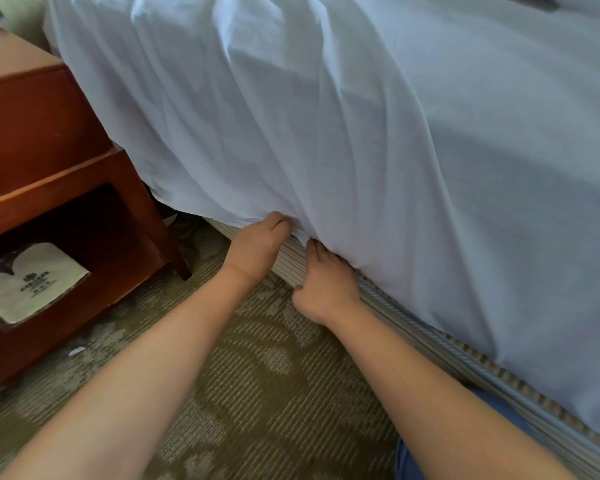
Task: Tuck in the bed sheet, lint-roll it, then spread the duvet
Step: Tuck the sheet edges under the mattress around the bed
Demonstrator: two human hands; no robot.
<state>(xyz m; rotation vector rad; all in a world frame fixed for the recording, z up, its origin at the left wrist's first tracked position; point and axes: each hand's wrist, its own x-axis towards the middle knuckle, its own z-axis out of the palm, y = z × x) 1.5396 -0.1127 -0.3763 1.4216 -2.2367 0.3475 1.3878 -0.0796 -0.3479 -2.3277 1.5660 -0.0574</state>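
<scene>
Down at the bedside we have the white sheet point(326, 126) draped over the mattress, its hem running from upper left to lower right along the striped bed base point(430, 344). Our left hand point(257, 251) has its grip curled onto the hem from below, fingers buried in the folds. Our right hand point(326, 285) sits just beside it, fingers pushed up under the cloth, thumb tucked; the sheet bunches right above both. Left of us stands a wooden nightstand point(49, 161), near the bed corner, with patterned carpet point(257, 393) below our forearms.
</scene>
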